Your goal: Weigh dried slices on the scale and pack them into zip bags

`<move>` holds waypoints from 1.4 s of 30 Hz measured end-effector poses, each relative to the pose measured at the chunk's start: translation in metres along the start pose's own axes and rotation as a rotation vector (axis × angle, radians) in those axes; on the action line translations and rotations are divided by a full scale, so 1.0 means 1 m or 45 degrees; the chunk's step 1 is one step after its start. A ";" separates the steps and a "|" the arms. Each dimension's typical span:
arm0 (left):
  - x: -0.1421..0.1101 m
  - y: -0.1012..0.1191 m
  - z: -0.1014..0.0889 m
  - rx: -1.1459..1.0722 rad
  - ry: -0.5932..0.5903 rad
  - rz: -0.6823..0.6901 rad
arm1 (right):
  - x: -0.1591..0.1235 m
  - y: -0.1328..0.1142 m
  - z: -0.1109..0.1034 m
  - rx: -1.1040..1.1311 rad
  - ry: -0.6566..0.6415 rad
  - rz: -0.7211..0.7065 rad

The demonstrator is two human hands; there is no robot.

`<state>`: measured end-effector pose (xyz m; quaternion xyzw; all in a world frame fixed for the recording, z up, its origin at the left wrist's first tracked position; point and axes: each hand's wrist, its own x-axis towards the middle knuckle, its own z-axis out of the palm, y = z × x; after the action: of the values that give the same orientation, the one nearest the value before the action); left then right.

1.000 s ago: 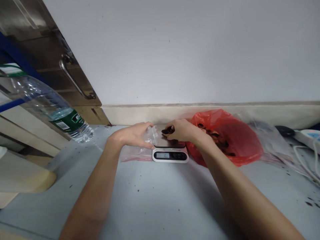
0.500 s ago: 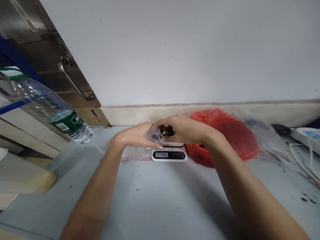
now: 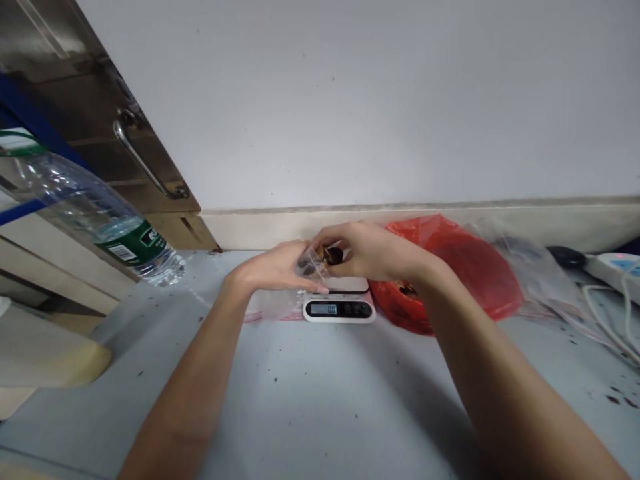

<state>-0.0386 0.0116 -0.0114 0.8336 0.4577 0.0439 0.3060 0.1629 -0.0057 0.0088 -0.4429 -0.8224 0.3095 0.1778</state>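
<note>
Left hand (image 3: 270, 268) grips clear plastic bag (image 3: 306, 265), right hand (image 3: 367, 251) holds dark dried pieces (image 3: 334, 255) at its mouth, digital scale (image 3: 340, 311) beneath both

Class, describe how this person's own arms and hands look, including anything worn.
The left arm and right arm are bare, slim and tapering, with no sleeve, watch or bracelet showing. The left hand and right hand are ungloved; no ring shows, though parts of both are hidden.
</note>
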 end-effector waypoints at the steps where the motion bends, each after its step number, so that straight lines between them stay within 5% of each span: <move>1: 0.000 0.001 0.000 -0.022 0.003 0.015 | 0.000 0.001 0.000 0.067 0.019 0.008; 8: -0.006 0.008 -0.007 -0.145 0.098 0.052 | 0.000 0.009 -0.005 0.623 -0.046 -0.102; 11: -0.009 0.006 -0.010 -0.208 0.186 0.081 | -0.001 0.010 -0.007 0.712 0.075 -0.241; 14: -0.013 0.002 -0.014 -0.321 0.237 0.133 | -0.005 0.009 -0.011 0.580 0.261 -0.392; 18: -0.018 0.000 -0.020 -0.483 0.239 0.301 | -0.012 0.008 -0.016 0.356 0.211 -0.488; 23: -0.020 0.002 -0.017 -0.571 0.223 0.415 | -0.017 0.002 -0.018 0.182 0.484 -0.569; 26: -0.020 0.005 -0.015 -0.618 0.253 0.427 | -0.021 -0.001 -0.020 0.143 0.514 -0.609; 31: -0.020 0.014 -0.014 -0.643 0.277 0.369 | -0.027 0.004 -0.026 -0.029 0.558 -0.487; 36: -0.018 0.028 -0.011 -0.496 0.512 0.362 | -0.029 0.009 -0.031 -0.091 0.498 -0.277; 42: -0.020 0.039 -0.007 -0.411 0.660 0.355 | -0.031 0.011 -0.034 -0.046 0.459 -0.306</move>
<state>-0.0242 -0.0167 0.0199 0.7901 0.3890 0.3678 0.2987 0.2057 -0.0150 0.0260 -0.3929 -0.8297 0.1871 0.3497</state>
